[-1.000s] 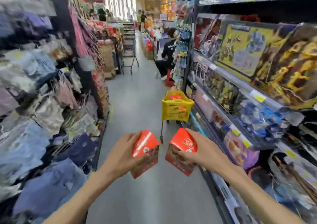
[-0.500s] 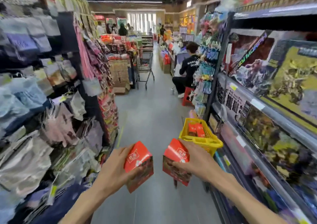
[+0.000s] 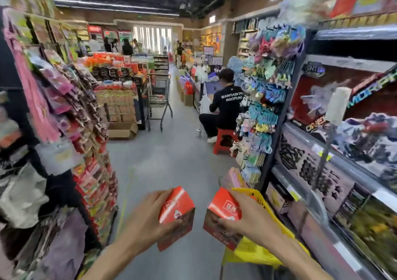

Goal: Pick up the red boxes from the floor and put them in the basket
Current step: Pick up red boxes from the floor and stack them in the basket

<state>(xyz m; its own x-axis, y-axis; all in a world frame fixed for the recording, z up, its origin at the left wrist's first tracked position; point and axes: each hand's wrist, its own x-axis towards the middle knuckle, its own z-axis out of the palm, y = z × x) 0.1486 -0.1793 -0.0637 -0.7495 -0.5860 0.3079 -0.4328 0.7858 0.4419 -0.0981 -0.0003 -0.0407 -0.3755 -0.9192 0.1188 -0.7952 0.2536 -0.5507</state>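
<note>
- Basket point(image 3: 261, 251): one, yellow, on the floor. It lies directly under and behind the right hand point(image 3: 250, 222), which hides most of it; only the near rim and part of the right wall show. It lies to the right of the left hand point(image 3: 142, 219), across the gap between the two boxes. The right hand is the nearer.
- Boxes: two in view, both red on top with a dark printed lower face, both held in the air and none on the visible floor. They sit side by side, close but not touching.
- Left box point(image 3: 177, 215): the left hand grasps it from its left side, fingers wrapped round the far edge, thumb on the near face. The long axis tilts, top leaning away from the person.
- Right box point(image 3: 223, 216): the right hand grasps it from its right side, fingers curled over the top and front. It hangs just left of the rim, not yet over the opening.
- Judgement: the right box needs a short shift right and down; the left box needs a longer reach across.
</note>
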